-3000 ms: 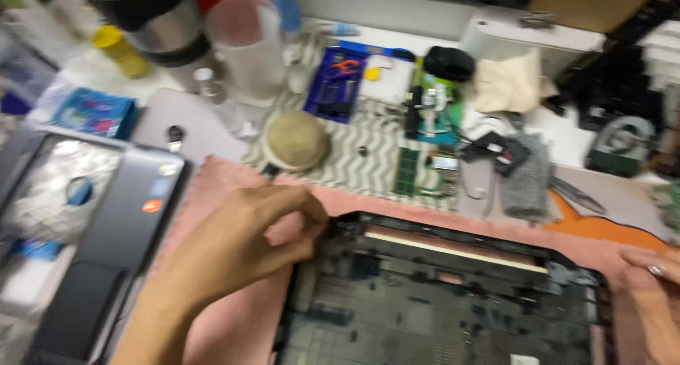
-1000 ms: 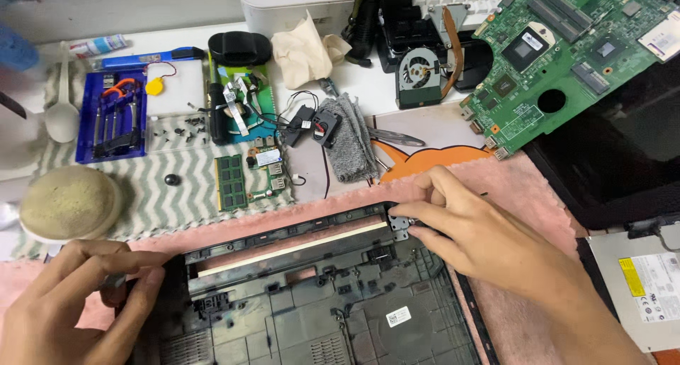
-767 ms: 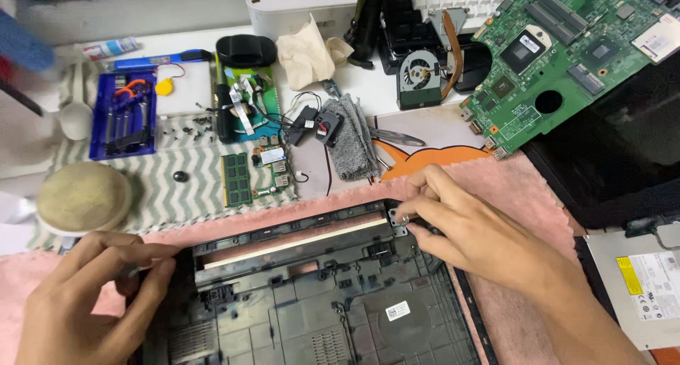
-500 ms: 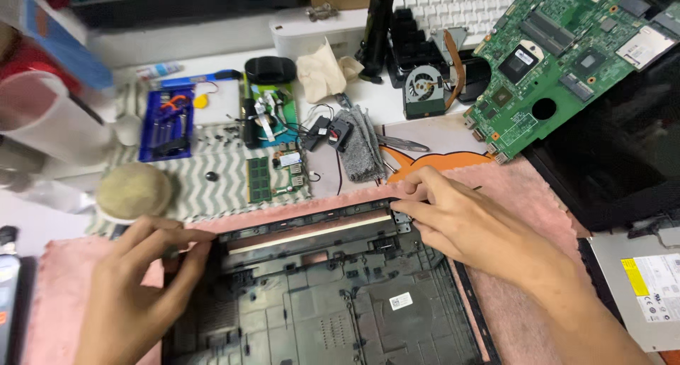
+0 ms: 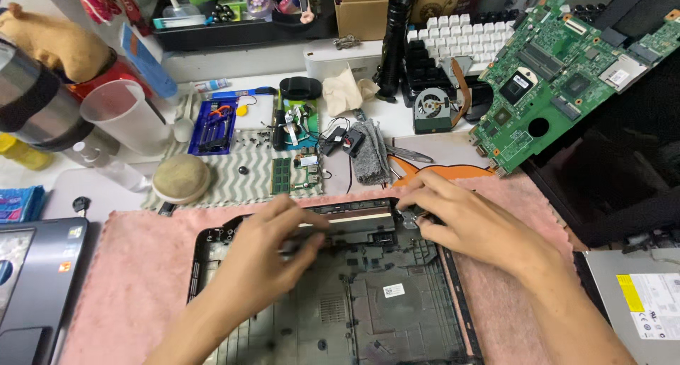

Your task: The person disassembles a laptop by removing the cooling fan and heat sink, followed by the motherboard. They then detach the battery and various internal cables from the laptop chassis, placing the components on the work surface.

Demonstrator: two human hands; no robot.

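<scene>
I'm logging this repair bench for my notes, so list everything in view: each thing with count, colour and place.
laptop base shell: one, black, on the pink cloth, front centre
pink cloth: one, under the shell
motherboard: one, green, back right
cooling fan: one, grey, left of the motherboard
keyboard: one, white keys, back centre
memory stick: one, green, on the zigzag mat
zigzag mat: one, grey and white, behind the cloth
tool case: one, blue, back left
plastic cup: one, clear, left
round pad: one, beige, left of the mat
closed laptop: one, grey, front left
left hand: on the shell's rear edge
right hand: at the shell's rear right corner
</scene>
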